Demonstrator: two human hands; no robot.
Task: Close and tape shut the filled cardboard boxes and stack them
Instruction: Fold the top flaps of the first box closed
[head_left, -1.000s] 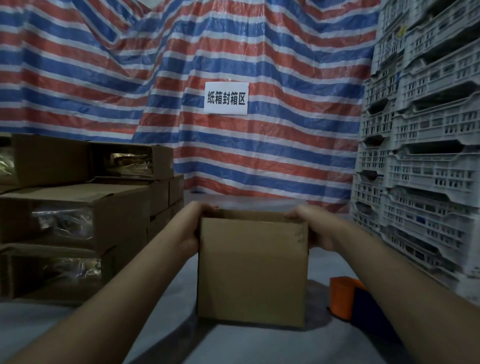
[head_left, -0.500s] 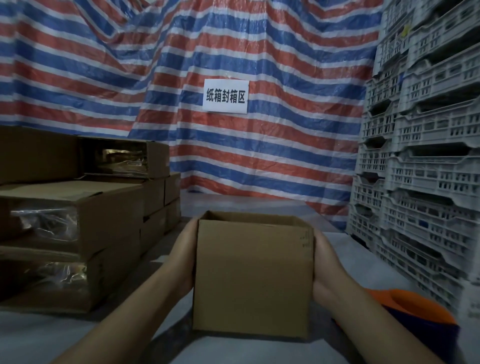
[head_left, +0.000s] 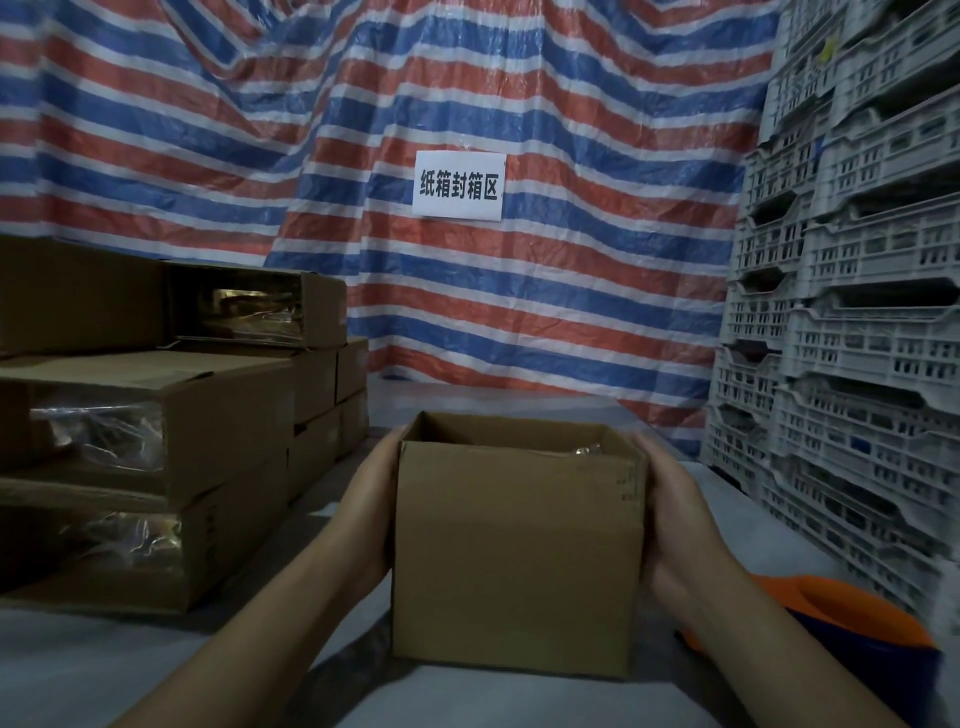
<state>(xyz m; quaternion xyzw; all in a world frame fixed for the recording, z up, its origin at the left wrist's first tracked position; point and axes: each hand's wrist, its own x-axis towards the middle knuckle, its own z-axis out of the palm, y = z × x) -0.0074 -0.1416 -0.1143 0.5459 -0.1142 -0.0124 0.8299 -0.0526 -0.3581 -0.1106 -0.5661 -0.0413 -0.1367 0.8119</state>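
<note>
A brown cardboard box (head_left: 514, 561) stands upright on the grey table in front of me, its top open, with something shiny in clear plastic showing inside near the right rim. My left hand (head_left: 371, 499) lies flat against the box's left side. My right hand (head_left: 670, 509) presses flat against its right side. The fingers of both hands reach toward the box's far corners. An orange and blue tape dispenser (head_left: 841, 623) sits on the table just right of my right forearm.
A stack of taped and open-ended cardboard boxes (head_left: 156, 431) fills the left of the table. Grey plastic crates (head_left: 852, 338) are stacked high on the right. A striped tarpaulin with a white paper sign (head_left: 459, 186) hangs behind the grey table (head_left: 104, 670).
Both hands slid from the box's top rim down to its side walls. The view has dropped a little, so the inside of the box now shows.
</note>
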